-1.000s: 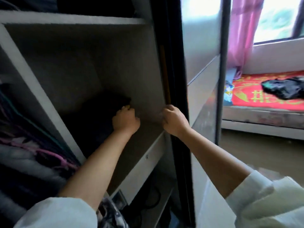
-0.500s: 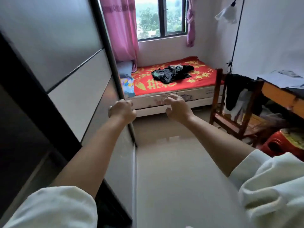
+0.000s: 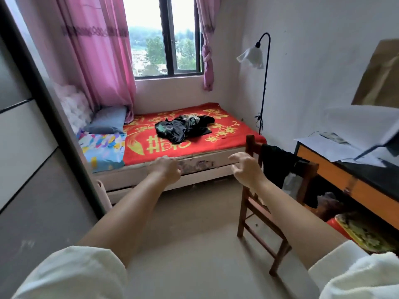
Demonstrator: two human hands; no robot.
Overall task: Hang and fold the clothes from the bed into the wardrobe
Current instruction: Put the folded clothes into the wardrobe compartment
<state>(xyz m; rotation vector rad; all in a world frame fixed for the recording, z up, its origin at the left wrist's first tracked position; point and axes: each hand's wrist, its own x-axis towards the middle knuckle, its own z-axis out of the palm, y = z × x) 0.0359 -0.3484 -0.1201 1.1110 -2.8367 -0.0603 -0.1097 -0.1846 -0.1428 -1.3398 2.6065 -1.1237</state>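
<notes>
Both hands reach forward with nothing held: the left hand (image 3: 167,170) has a narrow, loosely curled grip, the right hand (image 3: 246,169) a wide one. Dark clothes (image 3: 183,127) lie heaped mid-bed (image 3: 194,167) at 12 o'clock. At 9 o'clock stands the wardrobe (image 3: 32,169); at 3 o'clock, a chair (image 3: 259,214).
</notes>
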